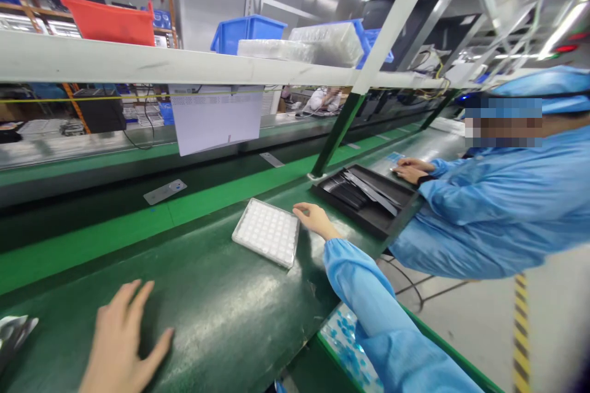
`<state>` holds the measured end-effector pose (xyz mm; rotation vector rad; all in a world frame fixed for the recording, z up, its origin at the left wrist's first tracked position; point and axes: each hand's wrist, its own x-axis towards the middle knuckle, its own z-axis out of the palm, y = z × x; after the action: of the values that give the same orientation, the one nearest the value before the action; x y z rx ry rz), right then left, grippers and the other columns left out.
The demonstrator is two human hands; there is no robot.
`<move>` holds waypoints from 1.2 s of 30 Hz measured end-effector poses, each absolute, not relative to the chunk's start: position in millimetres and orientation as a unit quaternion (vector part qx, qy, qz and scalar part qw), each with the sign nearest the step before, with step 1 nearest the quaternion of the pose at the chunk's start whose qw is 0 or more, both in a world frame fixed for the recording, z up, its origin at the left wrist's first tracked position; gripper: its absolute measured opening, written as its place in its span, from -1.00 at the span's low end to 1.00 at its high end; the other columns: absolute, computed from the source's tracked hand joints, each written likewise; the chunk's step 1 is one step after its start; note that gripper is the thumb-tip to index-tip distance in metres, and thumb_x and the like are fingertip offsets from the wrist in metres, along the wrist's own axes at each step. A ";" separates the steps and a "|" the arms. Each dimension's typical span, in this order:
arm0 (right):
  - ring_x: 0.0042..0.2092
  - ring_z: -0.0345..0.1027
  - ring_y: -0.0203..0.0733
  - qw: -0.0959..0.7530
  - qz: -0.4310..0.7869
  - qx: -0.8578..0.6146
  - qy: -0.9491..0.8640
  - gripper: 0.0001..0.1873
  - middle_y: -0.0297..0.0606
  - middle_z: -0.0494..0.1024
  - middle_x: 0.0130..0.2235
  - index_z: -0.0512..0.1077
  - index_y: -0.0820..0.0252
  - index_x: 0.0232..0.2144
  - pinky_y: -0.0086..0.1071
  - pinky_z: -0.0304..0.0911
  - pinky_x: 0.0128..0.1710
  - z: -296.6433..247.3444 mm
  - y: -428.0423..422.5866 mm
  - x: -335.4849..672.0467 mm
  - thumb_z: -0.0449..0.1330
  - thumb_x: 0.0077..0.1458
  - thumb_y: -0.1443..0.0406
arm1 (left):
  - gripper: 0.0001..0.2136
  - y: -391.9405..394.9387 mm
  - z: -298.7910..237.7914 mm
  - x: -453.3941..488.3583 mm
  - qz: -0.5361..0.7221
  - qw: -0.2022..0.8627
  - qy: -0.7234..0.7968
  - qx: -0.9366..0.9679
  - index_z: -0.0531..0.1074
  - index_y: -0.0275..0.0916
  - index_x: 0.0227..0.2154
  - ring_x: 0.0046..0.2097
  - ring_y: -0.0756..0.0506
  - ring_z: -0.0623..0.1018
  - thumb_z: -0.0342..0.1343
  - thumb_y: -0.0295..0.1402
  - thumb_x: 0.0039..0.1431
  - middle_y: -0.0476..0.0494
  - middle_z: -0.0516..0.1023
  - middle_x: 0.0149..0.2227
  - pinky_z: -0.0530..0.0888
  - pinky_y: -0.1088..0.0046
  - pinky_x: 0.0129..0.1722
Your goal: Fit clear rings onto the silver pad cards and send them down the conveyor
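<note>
My left hand (122,341) lies flat on the dark green bench (216,313), fingers spread, holding nothing. My right hand (314,220), in a blue sleeve, reaches out to the right edge of a clear plastic tray (267,231) with many small white cells. Its fingers touch that edge, loosely curled, and I cannot tell whether they grip it. The tray lies flat on the bench.
A co-worker in a blue coat (498,202) leans on the bench at the right, hands (412,169) beside a black tray of dark strips (364,196). A green post (336,135) stands behind. Overhead shelf (138,64) carries red and blue bins. A crumpled foil bag (13,331) lies far left.
</note>
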<state>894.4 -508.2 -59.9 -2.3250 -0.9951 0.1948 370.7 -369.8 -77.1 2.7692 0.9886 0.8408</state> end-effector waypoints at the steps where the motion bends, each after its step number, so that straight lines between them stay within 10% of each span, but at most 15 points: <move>1: -0.11 0.52 -0.15 0.283 0.074 -0.870 -0.398 -0.78 -0.21 0.59 -0.09 0.51 0.25 -0.10 -0.16 0.46 -0.04 -58.1 -503.0 896.6 0.23 0.37 0.19 | -0.38 -382.0 -82.8 392.6 0.253 0.040 0.290 0.922 0.18 -0.13 0.35 0.34 -0.44 0.32 0.07 -0.07 0.27 -0.40 0.34 0.31 0.28 -0.31 0.26; 11: -0.20 0.50 -0.19 0.130 0.049 -0.848 -0.511 -0.78 -0.28 0.58 -0.24 0.51 0.26 -0.23 -0.21 0.44 -0.09 -59.0 -513.2 902.6 0.22 0.37 0.20 | -0.15 -421.9 -74.4 571.3 0.054 0.180 0.238 0.953 -0.02 -0.45 0.44 0.49 -0.41 -0.05 0.09 -0.05 0.24 -0.49 -0.08 0.47 -0.13 -0.32 0.40; 19: -0.29 0.47 -0.16 0.059 -0.003 -0.870 -0.489 -0.82 -0.23 0.60 -0.32 0.52 0.18 -0.23 -0.33 0.29 -0.27 -65.5 -530.9 907.0 0.15 0.36 0.25 | -0.18 -418.8 -81.9 588.0 0.081 0.181 0.225 0.954 0.02 -0.41 0.44 0.49 -0.41 -0.03 0.07 -0.03 0.26 -0.53 -0.03 0.46 -0.17 -0.34 0.39; 36: -0.29 0.45 0.01 0.207 -0.007 -0.830 -0.517 -0.82 -0.14 0.54 -0.36 0.34 0.09 -0.37 -0.22 0.33 -0.20 -66.4 -538.4 907.5 0.00 0.26 0.24 | -0.17 -419.4 -86.7 584.7 0.103 0.219 0.183 0.953 -0.08 -0.36 0.46 0.49 -0.34 -0.01 0.06 -0.12 0.23 -0.36 -0.03 0.48 -0.28 -0.27 0.41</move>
<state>907.5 -538.4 -66.4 -2.3122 -1.4397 -0.0196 584.7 -419.4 -86.7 2.6372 0.5074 0.2864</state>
